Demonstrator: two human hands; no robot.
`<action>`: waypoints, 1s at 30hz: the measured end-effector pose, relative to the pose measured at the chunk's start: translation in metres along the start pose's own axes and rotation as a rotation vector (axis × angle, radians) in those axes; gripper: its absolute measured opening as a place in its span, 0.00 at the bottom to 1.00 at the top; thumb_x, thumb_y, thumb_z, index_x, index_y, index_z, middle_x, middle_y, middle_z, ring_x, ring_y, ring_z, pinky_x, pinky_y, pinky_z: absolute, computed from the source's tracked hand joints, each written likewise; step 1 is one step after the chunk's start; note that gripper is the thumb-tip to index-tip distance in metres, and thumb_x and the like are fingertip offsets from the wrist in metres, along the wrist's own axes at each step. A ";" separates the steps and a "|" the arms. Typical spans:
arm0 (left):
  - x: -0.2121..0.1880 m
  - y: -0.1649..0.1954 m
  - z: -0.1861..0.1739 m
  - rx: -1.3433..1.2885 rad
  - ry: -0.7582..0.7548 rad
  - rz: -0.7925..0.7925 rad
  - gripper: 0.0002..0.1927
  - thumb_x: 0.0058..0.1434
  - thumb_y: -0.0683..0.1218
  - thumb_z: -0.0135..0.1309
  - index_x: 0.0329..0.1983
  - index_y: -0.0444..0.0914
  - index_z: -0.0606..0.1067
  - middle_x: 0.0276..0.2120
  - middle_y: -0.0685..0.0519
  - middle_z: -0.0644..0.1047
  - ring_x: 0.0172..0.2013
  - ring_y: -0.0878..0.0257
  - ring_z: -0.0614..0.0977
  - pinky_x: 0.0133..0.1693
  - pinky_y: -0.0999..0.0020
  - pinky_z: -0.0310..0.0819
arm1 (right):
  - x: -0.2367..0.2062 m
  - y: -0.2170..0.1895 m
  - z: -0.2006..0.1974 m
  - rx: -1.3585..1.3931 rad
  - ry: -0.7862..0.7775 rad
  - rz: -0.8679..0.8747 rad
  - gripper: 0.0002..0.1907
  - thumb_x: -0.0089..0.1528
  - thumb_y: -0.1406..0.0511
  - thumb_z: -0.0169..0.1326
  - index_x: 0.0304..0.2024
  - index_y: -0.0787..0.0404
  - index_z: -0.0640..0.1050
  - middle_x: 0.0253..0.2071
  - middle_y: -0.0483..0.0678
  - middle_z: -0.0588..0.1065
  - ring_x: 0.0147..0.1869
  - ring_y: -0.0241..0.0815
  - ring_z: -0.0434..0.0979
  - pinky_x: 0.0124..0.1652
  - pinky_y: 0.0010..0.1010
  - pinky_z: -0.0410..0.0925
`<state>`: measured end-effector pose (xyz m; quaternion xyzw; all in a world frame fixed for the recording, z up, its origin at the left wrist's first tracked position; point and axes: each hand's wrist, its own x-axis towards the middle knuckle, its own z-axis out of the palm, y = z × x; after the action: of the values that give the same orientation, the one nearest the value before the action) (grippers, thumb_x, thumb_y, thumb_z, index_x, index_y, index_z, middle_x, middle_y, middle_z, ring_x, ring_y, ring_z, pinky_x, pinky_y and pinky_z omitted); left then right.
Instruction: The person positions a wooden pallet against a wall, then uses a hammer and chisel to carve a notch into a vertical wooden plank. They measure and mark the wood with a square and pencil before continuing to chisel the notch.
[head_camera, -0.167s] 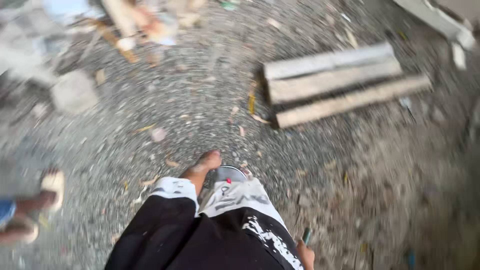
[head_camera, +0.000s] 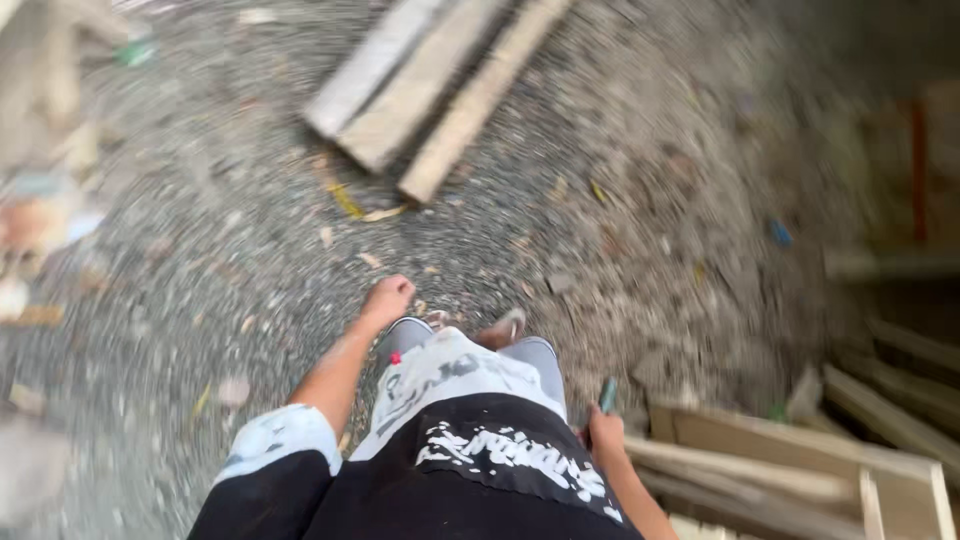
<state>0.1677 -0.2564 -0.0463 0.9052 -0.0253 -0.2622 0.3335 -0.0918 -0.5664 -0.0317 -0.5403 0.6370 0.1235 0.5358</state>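
Head view: the person looks straight down their own body at a gravel floor (head_camera: 230, 250), and the whole frame is smeared by motion. The left hand (head_camera: 385, 298) hangs at the end of a straight arm, fingers curled loosely into a soft fist; it holds nothing that shows, and nothing lies within its reach but gravel. The right hand (head_camera: 603, 432) sits low by the hip, wrapped around a thin teal tool (head_camera: 607, 396). Only the tool's upper end shows, poking up and forward out of the top of the fist; the rest is hidden inside the hand, so what kind of tool it is cannot be told. The fingers look pressed together on it.

3 planks (head_camera: 430, 90) lie side by side on the gravel, well ahead of both hands. A wooden frame (head_camera: 800, 470) lies just beside the right hand, at its outer side, with more timber behind it.

Risks, as a judgement: the right hand swings near the frame's edge, so a knock there could jar the tool loose. Loose gravel and scattered scraps underfoot could cause a slip, since a sandalled foot (head_camera: 505, 328) shows at the shorts' hem.
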 end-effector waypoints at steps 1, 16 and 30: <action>0.026 0.038 0.020 0.003 0.017 0.103 0.14 0.66 0.53 0.53 0.39 0.38 0.80 0.35 0.42 0.82 0.38 0.44 0.83 0.40 0.52 0.76 | 0.015 -0.004 -0.014 0.073 0.062 0.138 0.20 0.63 0.57 0.56 0.27 0.67 0.71 0.19 0.57 0.72 0.18 0.52 0.73 0.19 0.44 0.65; 0.213 0.375 0.284 0.357 -0.613 0.152 0.22 0.67 0.56 0.47 0.49 0.37 0.81 0.48 0.36 0.82 0.52 0.41 0.82 0.55 0.49 0.76 | 0.257 -0.202 -0.272 0.247 0.245 -0.026 0.11 0.66 0.64 0.53 0.33 0.64 0.70 0.18 0.49 0.71 0.15 0.40 0.73 0.16 0.35 0.63; 0.649 0.698 0.387 0.530 -0.578 0.401 0.21 0.65 0.58 0.50 0.48 0.39 0.82 0.42 0.38 0.82 0.47 0.40 0.82 0.51 0.49 0.75 | 0.529 -0.472 -0.252 0.299 0.263 0.268 0.04 0.64 0.68 0.50 0.36 0.63 0.73 0.22 0.49 0.75 0.22 0.41 0.75 0.23 0.33 0.67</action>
<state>0.6270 -1.1701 -0.1600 0.8261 -0.3593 -0.4191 0.1132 0.2404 -1.2274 -0.1649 -0.3771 0.7783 0.0264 0.5013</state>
